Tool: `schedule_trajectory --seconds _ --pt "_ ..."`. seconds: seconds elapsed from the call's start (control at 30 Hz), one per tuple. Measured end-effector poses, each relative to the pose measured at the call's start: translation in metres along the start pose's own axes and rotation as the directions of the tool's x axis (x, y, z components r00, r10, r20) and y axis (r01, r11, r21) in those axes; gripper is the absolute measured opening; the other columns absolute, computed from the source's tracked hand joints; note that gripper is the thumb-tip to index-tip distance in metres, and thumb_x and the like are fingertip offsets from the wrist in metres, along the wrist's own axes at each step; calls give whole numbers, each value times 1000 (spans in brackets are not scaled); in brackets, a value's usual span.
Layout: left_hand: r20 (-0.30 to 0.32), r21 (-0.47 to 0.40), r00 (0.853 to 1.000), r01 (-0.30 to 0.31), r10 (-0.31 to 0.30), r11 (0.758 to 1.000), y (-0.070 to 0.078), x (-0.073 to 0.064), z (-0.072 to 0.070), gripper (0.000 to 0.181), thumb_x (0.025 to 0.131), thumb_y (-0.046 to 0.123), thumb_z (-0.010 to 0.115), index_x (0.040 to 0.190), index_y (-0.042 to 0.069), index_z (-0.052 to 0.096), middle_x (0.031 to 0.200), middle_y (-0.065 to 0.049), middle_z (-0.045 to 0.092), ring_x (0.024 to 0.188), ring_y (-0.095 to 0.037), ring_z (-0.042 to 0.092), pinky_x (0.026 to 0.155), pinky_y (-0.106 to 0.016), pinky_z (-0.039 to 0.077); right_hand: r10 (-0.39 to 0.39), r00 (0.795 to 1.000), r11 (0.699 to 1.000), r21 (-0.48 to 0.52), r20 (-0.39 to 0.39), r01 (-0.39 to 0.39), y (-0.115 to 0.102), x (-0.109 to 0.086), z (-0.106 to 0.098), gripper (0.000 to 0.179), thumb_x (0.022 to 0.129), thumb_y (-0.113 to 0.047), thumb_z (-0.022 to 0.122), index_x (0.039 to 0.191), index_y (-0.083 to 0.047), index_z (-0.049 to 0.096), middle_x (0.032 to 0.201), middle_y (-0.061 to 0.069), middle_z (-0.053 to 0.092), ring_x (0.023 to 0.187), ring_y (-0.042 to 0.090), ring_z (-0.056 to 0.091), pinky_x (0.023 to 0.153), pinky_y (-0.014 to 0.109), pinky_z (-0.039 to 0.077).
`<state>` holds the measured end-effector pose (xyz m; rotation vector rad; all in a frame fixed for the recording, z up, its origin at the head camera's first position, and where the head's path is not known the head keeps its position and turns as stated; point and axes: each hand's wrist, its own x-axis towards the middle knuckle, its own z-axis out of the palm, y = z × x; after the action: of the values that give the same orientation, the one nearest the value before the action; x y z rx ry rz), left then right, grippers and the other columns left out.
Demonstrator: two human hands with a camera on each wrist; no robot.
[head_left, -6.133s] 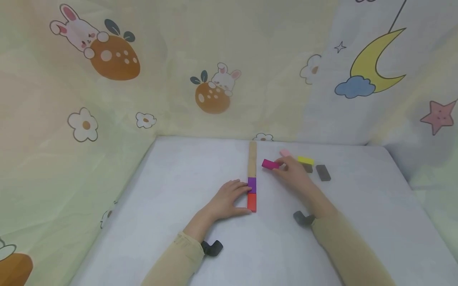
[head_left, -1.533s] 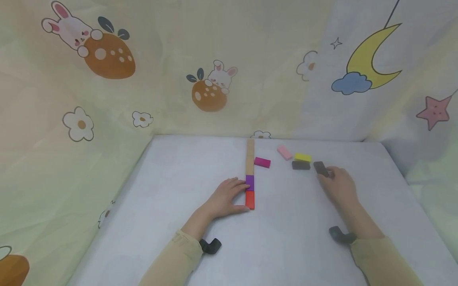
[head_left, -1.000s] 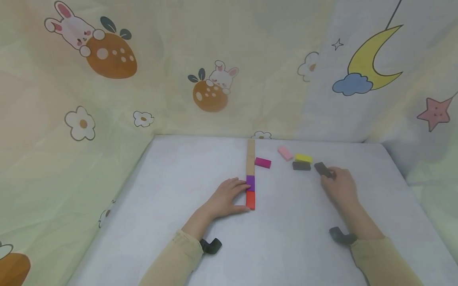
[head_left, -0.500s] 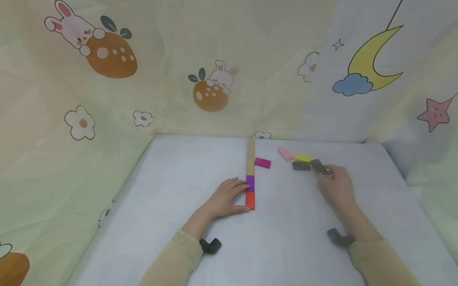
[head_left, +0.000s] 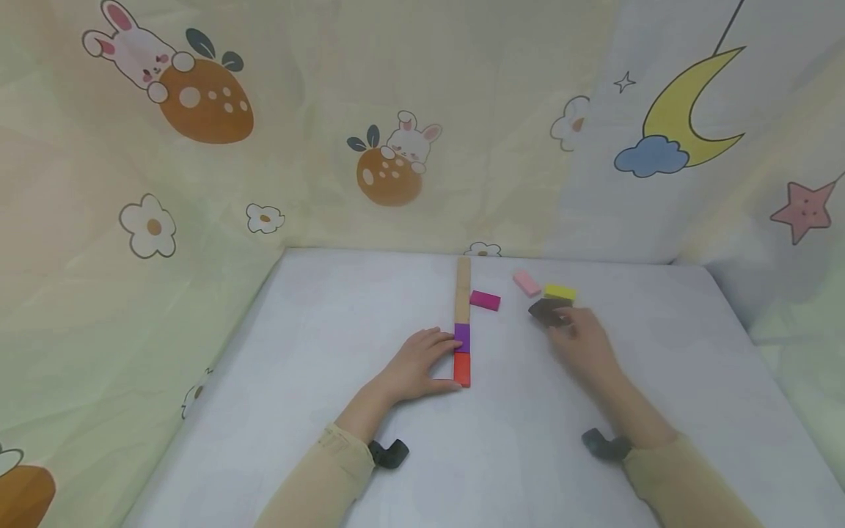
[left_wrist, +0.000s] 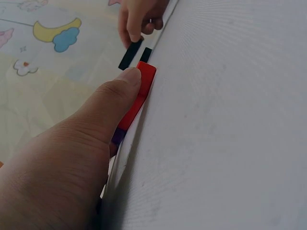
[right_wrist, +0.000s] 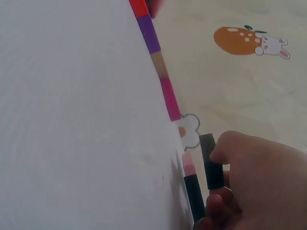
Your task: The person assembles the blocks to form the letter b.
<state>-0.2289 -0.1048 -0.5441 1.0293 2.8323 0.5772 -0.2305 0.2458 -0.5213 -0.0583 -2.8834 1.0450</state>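
Note:
A straight row on the white tabletop runs from tan blocks (head_left: 463, 290) at the back through a purple block (head_left: 463, 335) to a red block (head_left: 463, 371). My left hand (head_left: 412, 370) rests along it, thumb against the red block's near end and fingertips on the purple block. Between thumb and fingers, my right hand (head_left: 584, 341) pinches a dark block (right_wrist: 211, 160), raised off the table. Just beyond it lies a second dark block (right_wrist: 194, 194), partly hidden in the head view. Left of these, a magenta block (head_left: 485, 301) lies crosswise, its end at the tan blocks.
A yellow block (head_left: 560, 292) lies behind the dark ones, with a pink block (head_left: 527, 283) to its left. Printed cloth (head_left: 317, 147) hangs along the table's back and left sides. Each wrist wears a small black device (head_left: 388, 455).
Earlier my right hand set down the magenta block beside the tan ones. It then took the rightmost dark block and has carried it left to the other dark block. My left hand stays put.

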Motion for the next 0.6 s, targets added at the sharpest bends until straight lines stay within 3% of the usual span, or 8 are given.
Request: schedule_trajectory --seconds 0.2,0.43,0.6 --pt "-7 5 1000 -12 12 1000 0 1 -1 76 84 66 64 148 30 45 154 5 43 148 -23 30 124 -45 22 -111 994 993 -23 19 112 -1 10 11 45 94 -23 59 135 -7 55 121 17 57 98 30 55 82 46 49" --pt "-10 4 1000 -11 11 1000 -1 1 0 77 83 67 64 147 31 45 153 6 43 149 -22 30 125 -44 22 -126 991 992 -15 52 127 -6 20 18 45 93 -22 61 135 -8 55 125 16 56 112 32 54 98 54 47" --pt "-5 2 1000 -4 4 1000 -1 1 1 77 83 69 63 148 32 43 154 7 42 149 -21 29 125 -44 22 -151 987 988 -6 55 151 -8 25 22 44 93 -22 61 134 -7 56 127 18 56 117 35 54 102 57 45"
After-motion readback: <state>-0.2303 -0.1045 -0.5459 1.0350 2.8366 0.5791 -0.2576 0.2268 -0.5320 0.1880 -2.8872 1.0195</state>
